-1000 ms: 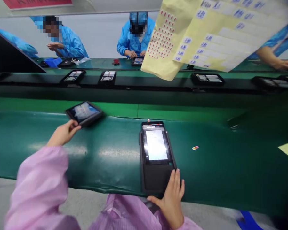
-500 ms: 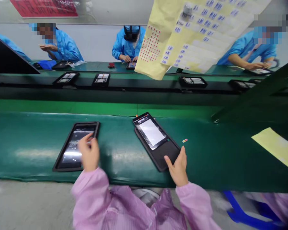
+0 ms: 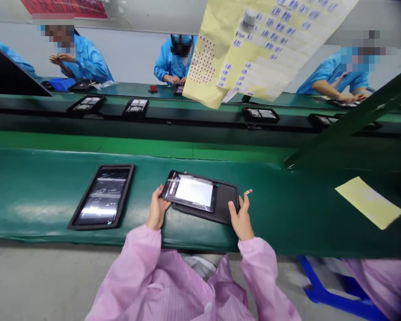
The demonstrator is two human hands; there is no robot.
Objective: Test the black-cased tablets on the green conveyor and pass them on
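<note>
A tablet [image 3: 194, 192] with a lit white screen rests partly over a black foam tray [image 3: 224, 206], its left end sticking out past the tray. My left hand [image 3: 157, 208] is closed on that left end, thumb along the near edge. At the opposite end, my right hand [image 3: 242, 220] grips the black tray between thumb and fingers. Just beyond my right fingertips is a small red, yellow and white sticker [image 3: 249, 191]; whether they touch it I cannot tell. To the left lies a second tablet [image 3: 103, 195], dark-screened, inside its own black tray [image 3: 74, 223].
A yellow paper sheet [image 3: 369, 203] lies on the green table at right. Label sheets [image 3: 254, 53] hang overhead. Beyond the table, a conveyor [image 3: 187, 117] carries several trays. A slanted green post [image 3: 347, 120] stands right. People in blue work across the line.
My left hand has moved right from above the dark tablet to the lit one. The lit tablet and its tray have turned from steeply slanted to nearly sideways. The view has shifted slightly.
</note>
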